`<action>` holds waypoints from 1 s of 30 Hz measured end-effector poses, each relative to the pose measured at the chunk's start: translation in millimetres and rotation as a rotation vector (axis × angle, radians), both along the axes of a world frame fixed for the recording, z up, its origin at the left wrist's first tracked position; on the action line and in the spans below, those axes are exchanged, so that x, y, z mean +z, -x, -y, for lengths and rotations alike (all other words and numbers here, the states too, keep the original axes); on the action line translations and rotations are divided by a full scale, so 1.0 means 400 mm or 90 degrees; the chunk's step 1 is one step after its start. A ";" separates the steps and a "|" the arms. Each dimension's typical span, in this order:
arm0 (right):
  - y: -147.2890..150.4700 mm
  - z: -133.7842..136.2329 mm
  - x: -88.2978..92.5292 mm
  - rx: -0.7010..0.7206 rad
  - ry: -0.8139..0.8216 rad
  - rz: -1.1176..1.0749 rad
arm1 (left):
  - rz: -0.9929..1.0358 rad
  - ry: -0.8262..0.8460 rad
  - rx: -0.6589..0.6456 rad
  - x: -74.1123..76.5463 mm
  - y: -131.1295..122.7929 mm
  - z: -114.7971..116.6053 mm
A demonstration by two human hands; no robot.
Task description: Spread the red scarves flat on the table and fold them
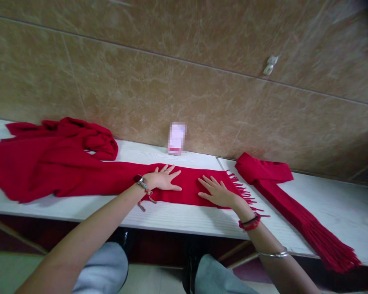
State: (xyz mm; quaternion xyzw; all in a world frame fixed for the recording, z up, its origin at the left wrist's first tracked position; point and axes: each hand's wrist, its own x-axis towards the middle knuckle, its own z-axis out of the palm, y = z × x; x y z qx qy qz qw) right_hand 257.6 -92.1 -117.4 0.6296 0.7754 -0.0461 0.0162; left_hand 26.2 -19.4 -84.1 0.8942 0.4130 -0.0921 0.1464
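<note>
A crumpled heap of red cloth (58,151) lies at the left end of the flat red scarf (188,185), its soft, matte fabric gathered in loose folds and a rounded roll; the scarf's smooth strip runs into it, though where one stops and the other starts I cannot tell. The scarf stretches lengthwise over the white desk (334,196), whose surface has a fine wood-grain texture.

The left forearm slants in from the near side of the scarf, wearing a dark-faced watch (138,179) and a beaded bracelet (147,192) with dangling ends. The left hand (164,180) rests palm down on the scarf, fingers released, spread and pointing rightward. Beyond the scarf's far edge, a pixelated, pale, rectangular object (176,139) leans upright against the brown, marble-veined wall (125,85).

The right hand (217,194) also presses flat on the scarf, near its fringed end, fingers fanned, holding nothing and pointing leftward; a red cord bracelet (250,222) circles its wrist, with a silver bangle (272,254) farther up the forearm. Thin twisted tassels (242,190) splay from the scarf's right end. To the right of them lies a second red scarf (282,200), folded narrow and bent at the top, its dense fringe hanging past the desk's near edge.
</note>
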 end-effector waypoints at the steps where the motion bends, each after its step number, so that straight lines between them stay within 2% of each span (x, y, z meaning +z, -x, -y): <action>1: 0.004 -0.002 0.004 -0.005 -0.016 -0.003 | 0.004 0.002 -0.005 -0.008 -0.005 0.000; 6: 0.018 -0.012 -0.026 0.065 -0.061 0.009 | 0.037 0.010 -0.025 -0.048 -0.008 -0.009; 10: 0.014 -0.016 -0.051 0.096 -0.063 0.033 | 0.027 0.010 -0.019 -0.044 0.002 0.003; 14: 0.019 -0.017 -0.022 0.049 0.019 0.022 | 0.012 -0.003 -0.044 -0.027 0.028 0.026; 17: 0.039 -0.013 0.011 0.016 0.019 -0.006 | 0.047 -0.071 -0.131 -0.012 0.056 0.049; 19: 0.058 -0.006 0.029 0.064 -0.050 -0.054 | 0.074 -0.141 -0.209 -0.001 0.070 0.066; 21: 0.078 0.006 0.041 0.156 -0.097 -0.122 | 0.074 -0.194 -0.258 0.006 0.080 0.082; 24: 0.102 0.026 0.048 0.266 -0.078 -0.173 | 0.053 -0.232 -0.284 0.005 0.086 0.093; 30: 0.111 0.046 0.024 0.293 -0.120 -0.126 | 0.066 -0.318 -0.306 -0.021 0.078 0.082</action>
